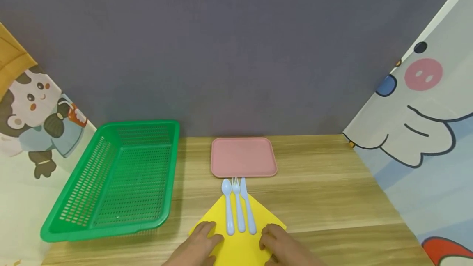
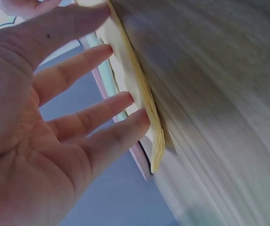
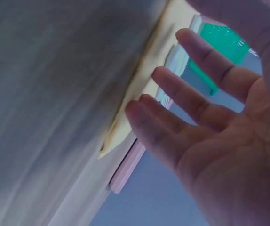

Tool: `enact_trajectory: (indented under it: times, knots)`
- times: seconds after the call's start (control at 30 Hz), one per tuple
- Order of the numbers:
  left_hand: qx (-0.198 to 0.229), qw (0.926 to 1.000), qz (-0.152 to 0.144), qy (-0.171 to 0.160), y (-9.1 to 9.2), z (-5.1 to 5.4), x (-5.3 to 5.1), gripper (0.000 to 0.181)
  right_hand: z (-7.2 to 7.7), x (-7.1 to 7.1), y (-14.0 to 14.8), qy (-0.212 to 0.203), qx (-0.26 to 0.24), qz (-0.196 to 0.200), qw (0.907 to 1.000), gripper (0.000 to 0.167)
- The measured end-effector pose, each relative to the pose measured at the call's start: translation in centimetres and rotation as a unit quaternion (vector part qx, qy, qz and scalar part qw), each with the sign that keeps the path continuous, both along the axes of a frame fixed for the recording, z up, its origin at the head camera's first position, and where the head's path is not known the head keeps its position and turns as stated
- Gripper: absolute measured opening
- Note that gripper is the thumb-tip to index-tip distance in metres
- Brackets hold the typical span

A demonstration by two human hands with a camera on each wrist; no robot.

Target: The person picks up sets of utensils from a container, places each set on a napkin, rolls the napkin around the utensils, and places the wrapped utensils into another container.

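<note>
A yellow napkin [image 1: 240,253], with layered edges in the wrist views, lies with one corner pointing toward the back. On its upper part are a pale blue spoon [image 1: 229,216], fork [image 1: 240,216] and knife [image 1: 250,216], side by side, their heads reaching past the corner. My left hand [image 1: 199,243] rests its fingertips on the napkin's left side, fingers spread and fairly straight in the left wrist view. At the right side, my right hand [image 1: 282,245] touches the napkin with relaxed, extended fingers [image 3: 205,52]. Neither hand holds any cutlery.
Just beyond the cutlery heads lies a pink tray [image 1: 244,157]. A green perforated basket [image 1: 171,175] stands on the left of the wooden table [image 1: 325,188]. A grey panel [image 1: 236,52] rises behind, and cartoon-printed panels [image 1: 425,106] flank both sides.
</note>
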State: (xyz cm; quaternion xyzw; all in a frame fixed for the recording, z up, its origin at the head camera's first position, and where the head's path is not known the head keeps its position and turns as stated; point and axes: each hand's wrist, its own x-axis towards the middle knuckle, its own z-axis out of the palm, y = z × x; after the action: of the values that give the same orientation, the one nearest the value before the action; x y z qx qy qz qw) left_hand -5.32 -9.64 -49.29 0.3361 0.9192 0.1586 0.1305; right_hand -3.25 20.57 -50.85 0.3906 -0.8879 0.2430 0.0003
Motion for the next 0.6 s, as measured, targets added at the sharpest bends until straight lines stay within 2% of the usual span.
enact_trajectory:
  times: [0.13, 0.23, 0.33, 0.47, 0.6]
  knots:
    - [0.003, 0.9999, -0.009, -0.014, 0.0, -0.1, -0.1, 0.051, -0.9, 0.3, -0.1, 0.039, 0.001, 0.0, 0.9992, 0.025]
    - [0.015, 0.9987, 0.001, -0.048, -0.2, -0.4, 0.2, 0.066, -1.7, 0.2, -0.3, 0.081, 0.01, 0.005, 0.9966, 0.027]
    - [0.031, 0.9954, 0.022, -0.088, -0.3, -0.7, 0.5, 0.076, -2.2, 0.2, -0.5, 0.104, 0.009, 0.006, 0.9946, 0.026]
    - [0.038, 0.9943, 0.029, -0.096, -0.2, -0.9, 0.5, 0.076, -2.6, 0.0, -0.6, 0.135, 0.012, 0.01, 0.9907, 0.015]
    - [0.037, 0.9944, 0.026, -0.095, -0.2, -0.8, 0.2, 0.075, -2.7, -0.4, -0.8, 0.172, 0.016, 0.012, 0.9848, 0.024]
